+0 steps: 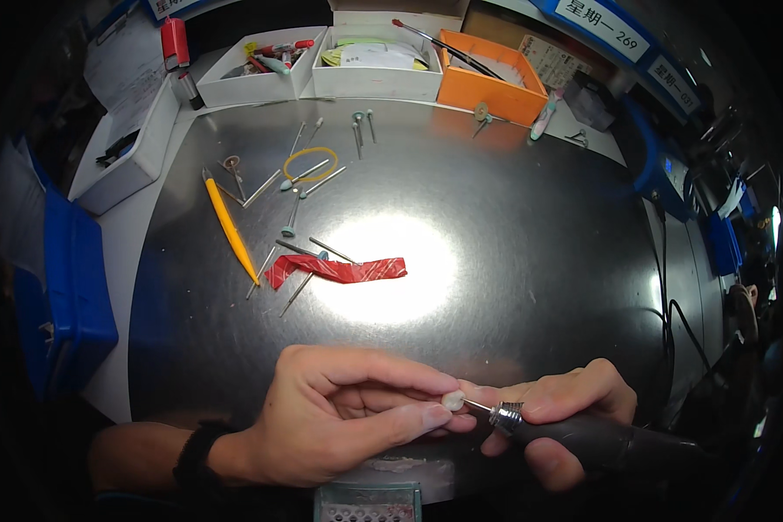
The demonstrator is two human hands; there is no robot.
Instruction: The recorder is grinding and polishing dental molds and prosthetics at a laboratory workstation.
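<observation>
Between the thumb and fingers of my left hand (322, 418) is pinched a small whitish dental crown (453, 400). My right hand (578, 400) is wrapped round a dark rotary handpiece (583, 439) with a silver collar. The handpiece's thin metal bur (477, 404) points left, and its tip meets or nearly meets the crown; exact contact is too small to tell. Both hands are close together above the near edge of the metal work surface. Below them a small box with a perforated metal top (370, 505) partly shows.
Loose burs (291, 213), a yellow pointed tool (230, 230), a rubber band (311, 164) and a red strip (339, 268) lie on the metal surface (539, 226). White boxes (378, 83) and an orange box (487, 100) line the back. A blue bin (74, 278) stands left; cables (665, 296) hang right.
</observation>
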